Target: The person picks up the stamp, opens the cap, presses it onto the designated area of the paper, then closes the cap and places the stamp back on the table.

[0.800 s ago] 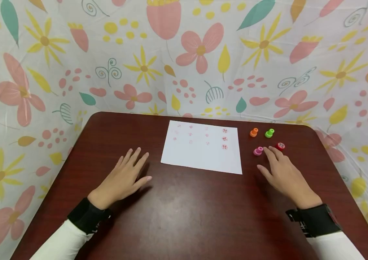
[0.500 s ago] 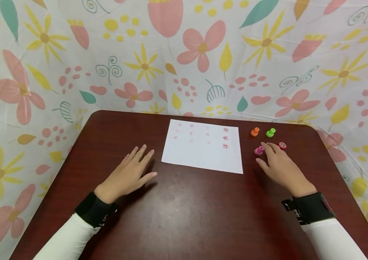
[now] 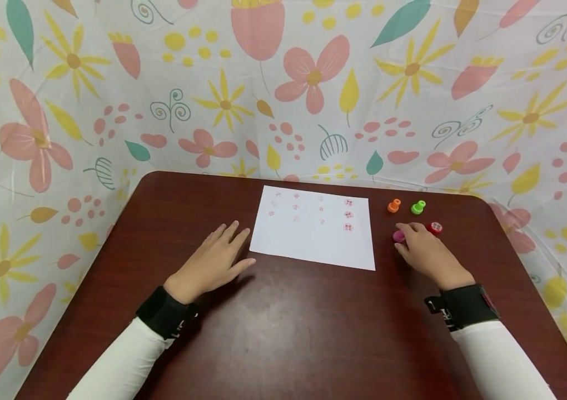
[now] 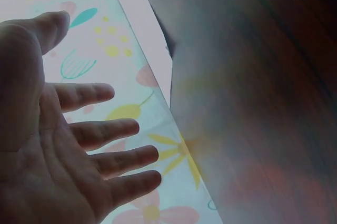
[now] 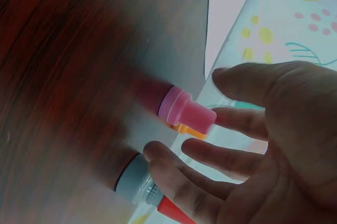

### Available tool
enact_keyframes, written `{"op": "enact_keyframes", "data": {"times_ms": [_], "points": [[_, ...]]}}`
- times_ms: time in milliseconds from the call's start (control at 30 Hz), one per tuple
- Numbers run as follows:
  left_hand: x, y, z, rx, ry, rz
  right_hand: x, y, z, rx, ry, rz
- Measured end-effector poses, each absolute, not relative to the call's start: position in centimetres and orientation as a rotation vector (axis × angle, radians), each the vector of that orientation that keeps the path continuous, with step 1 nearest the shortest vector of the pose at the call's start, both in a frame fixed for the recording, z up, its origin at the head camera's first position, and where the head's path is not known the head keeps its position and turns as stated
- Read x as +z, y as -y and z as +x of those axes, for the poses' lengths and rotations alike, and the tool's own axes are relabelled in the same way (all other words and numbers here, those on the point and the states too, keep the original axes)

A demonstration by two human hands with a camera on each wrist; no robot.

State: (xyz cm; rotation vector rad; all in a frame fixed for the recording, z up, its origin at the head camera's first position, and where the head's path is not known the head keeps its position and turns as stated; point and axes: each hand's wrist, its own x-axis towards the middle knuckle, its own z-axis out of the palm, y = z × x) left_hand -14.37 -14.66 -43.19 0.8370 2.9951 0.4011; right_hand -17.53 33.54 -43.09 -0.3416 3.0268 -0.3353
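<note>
My right hand (image 3: 428,253) reaches over a small pink stamp (image 3: 399,236), its fingers hiding the handle in the head view. In the right wrist view the pink stamp (image 5: 187,111) stands upright between thumb and fingers, with a gap to the thumb; whether the index fingertip touches it I cannot tell. A red stamp (image 3: 434,228) with a grey base is right beside the other fingers. My left hand (image 3: 212,264), fingers spread, hovers palm down at the left of a white sheet (image 3: 308,247) bearing rows of red stamp prints. It holds nothing.
An orange stamp (image 3: 394,206) and a green stamp (image 3: 418,207) stand behind the right hand. All lie on a dark brown table (image 3: 283,333) with rounded back corners. A flowered cloth (image 3: 203,72) hangs behind and along the sides.
My right hand has moved forward and left, its fingers coming over the pink stamp. The left hand has drifted right and forward, closer to the sheet.
</note>
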Motion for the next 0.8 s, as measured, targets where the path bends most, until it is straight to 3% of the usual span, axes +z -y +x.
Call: {"op": "enact_keyframes", "data": {"times_ms": [800], "points": [[-42.9, 12.0, -14.9, 0.567, -3.103, 0.908, -43.2, -32.8, -18.3, -0.427, -3.188, -0.501]]}}
